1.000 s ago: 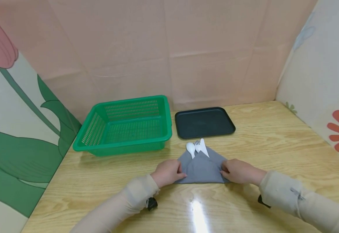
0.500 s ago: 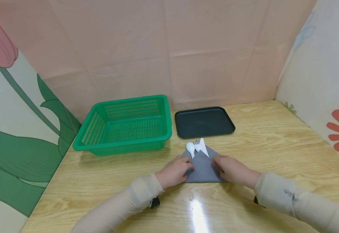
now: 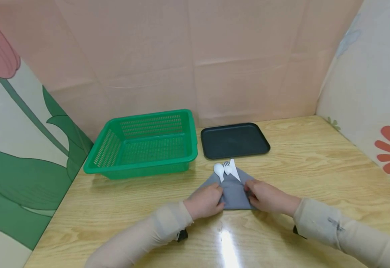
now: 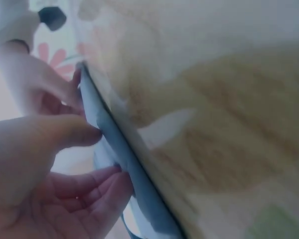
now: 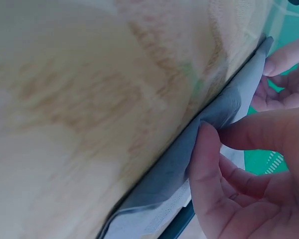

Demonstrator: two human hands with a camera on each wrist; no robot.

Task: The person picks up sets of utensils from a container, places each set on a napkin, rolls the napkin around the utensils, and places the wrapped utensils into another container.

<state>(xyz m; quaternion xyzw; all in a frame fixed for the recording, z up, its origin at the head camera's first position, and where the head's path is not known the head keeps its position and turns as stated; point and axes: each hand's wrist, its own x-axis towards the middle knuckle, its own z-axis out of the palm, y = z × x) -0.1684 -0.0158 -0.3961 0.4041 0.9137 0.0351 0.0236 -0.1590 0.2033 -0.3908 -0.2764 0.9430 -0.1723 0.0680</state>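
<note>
A folded grey cloth napkin [image 3: 233, 193] lies on the table, with a white spoon [image 3: 219, 170], a white fork [image 3: 227, 169] and a white knife [image 3: 235, 170] sticking out of its far side. My left hand [image 3: 205, 201] is on the napkin's left part, fingers curled; in the left wrist view its thumb and fingertips meet the cloth. On the right part, my right hand [image 3: 271, 196] pinches a fold of the napkin [image 5: 174, 159] between thumb and forefinger, as the right wrist view shows. The cutlery's lower ends are hidden inside the cloth.
A green perforated plastic basket [image 3: 148, 167] stands at the back left. Beside it, behind the napkin, lies a black tray [image 3: 235, 141]. The wooden table [image 3: 315, 160] meets a pink-covered back wall [image 3: 248, 56] and printed side walls.
Both hands have moved inward from the napkin's outer corners. In the last half second the left hand has slid slightly further right, while the right hand has barely moved. The cutlery stays put.
</note>
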